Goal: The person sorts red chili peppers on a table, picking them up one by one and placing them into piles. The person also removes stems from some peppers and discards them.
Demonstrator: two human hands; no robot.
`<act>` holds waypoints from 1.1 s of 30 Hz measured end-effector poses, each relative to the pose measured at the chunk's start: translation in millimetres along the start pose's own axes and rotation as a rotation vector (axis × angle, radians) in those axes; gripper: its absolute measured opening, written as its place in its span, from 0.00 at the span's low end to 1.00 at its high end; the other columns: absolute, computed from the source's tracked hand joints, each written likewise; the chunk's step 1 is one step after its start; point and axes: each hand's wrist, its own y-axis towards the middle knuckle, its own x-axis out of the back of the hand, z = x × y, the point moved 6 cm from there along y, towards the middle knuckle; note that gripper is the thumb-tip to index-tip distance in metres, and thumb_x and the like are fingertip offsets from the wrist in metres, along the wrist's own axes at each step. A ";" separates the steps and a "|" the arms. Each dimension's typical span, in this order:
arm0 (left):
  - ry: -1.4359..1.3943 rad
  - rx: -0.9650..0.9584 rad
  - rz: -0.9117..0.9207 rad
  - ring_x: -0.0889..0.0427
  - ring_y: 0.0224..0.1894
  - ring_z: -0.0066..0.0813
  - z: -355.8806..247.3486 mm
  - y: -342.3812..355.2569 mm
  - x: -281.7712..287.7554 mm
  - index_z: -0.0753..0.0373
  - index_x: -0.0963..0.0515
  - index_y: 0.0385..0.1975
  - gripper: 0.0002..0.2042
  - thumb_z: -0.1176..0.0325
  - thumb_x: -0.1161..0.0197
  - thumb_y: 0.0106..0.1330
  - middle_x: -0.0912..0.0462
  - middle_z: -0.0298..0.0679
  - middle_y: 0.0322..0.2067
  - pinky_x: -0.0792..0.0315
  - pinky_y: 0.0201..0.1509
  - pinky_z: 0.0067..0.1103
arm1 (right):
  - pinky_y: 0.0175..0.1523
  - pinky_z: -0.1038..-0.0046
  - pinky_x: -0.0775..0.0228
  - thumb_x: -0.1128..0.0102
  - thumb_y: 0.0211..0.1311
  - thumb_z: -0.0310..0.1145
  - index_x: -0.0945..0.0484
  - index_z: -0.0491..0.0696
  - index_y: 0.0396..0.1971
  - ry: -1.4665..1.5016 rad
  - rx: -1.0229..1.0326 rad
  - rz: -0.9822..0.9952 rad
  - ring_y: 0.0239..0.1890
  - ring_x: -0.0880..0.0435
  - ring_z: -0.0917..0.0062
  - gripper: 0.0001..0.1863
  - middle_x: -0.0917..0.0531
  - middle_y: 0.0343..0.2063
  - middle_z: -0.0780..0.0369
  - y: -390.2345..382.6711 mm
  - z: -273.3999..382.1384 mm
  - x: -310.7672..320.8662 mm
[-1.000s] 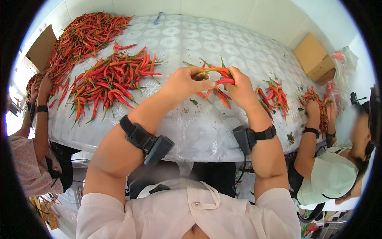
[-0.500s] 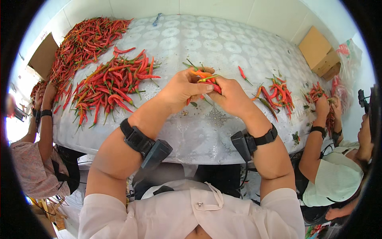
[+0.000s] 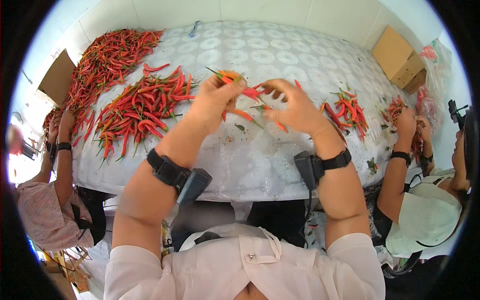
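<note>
My left hand [image 3: 212,105] is closed around a few red and orange chili peppers [image 3: 251,94], whose tips and green stems stick out past the fingers. Just to its right, my right hand [image 3: 298,107] is slightly blurred, its thumb and fingers spread apart. Red chili tips lie close to its fingertips; whether they touch is unclear. Below and between the hands, an orange-red chili pepper [image 3: 243,115] rests on the patterned tablecloth [image 3: 250,170]. A large heap of red chilies [image 3: 145,102] lies left of my left hand, and a smaller pile [image 3: 351,114] right of my right hand.
A bigger chili mound [image 3: 112,57] fills the far left, by a cardboard box [image 3: 56,77]. Another box [image 3: 395,52] and a plastic bag [image 3: 436,85] stand far right. Co-workers' hands handle chilies at both sides. Leaf scraps [image 3: 240,127] dot the cloth.
My hands have drawn apart from being together over the chilies. The left keeps its chilies and has shifted left; the right has opened. An orange-red chili now shows on the cloth between them.
</note>
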 end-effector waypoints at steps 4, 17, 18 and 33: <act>0.170 -0.129 -0.084 0.38 0.19 0.12 -44.1 4.6 19.9 0.60 0.24 0.37 0.07 0.70 0.35 0.62 0.31 0.26 0.21 0.46 0.21 0.13 | 0.46 0.68 0.29 0.30 0.43 0.41 0.22 0.43 0.42 -0.203 -0.137 0.023 0.41 0.21 0.64 0.26 0.19 0.40 0.55 -3.0 -28.6 12.5; 1.591 -0.137 -0.420 0.22 0.39 0.24 -177.2 -15.2 196.9 0.61 0.25 0.51 0.23 0.65 0.30 0.54 0.19 0.39 0.39 0.28 0.44 0.23 | 0.38 0.66 0.28 0.35 0.43 0.33 0.20 0.42 0.32 -0.448 -0.232 0.253 0.34 0.19 0.63 0.15 0.18 0.30 0.54 -5.9 -43.2 -10.1; 1.660 -0.078 -0.380 0.21 0.42 0.27 -172.7 -19.3 197.5 0.61 0.26 0.55 0.27 0.66 0.29 0.53 0.19 0.42 0.42 0.27 0.46 0.25 | 0.38 0.66 0.28 0.36 0.43 0.32 0.20 0.42 0.32 -0.465 -0.249 0.266 0.34 0.19 0.63 0.14 0.18 0.30 0.54 -6.2 -41.9 -9.3; 1.819 -0.324 0.308 0.33 0.63 0.43 6.0 39.2 1.9 0.59 0.29 0.59 0.38 0.56 0.25 0.45 0.30 0.45 0.60 0.40 0.67 0.30 | 0.40 0.66 0.28 0.37 0.40 0.31 0.21 0.40 0.31 -0.422 -0.225 0.258 0.34 0.18 0.61 0.16 0.17 0.29 0.51 -6.1 -42.4 -8.8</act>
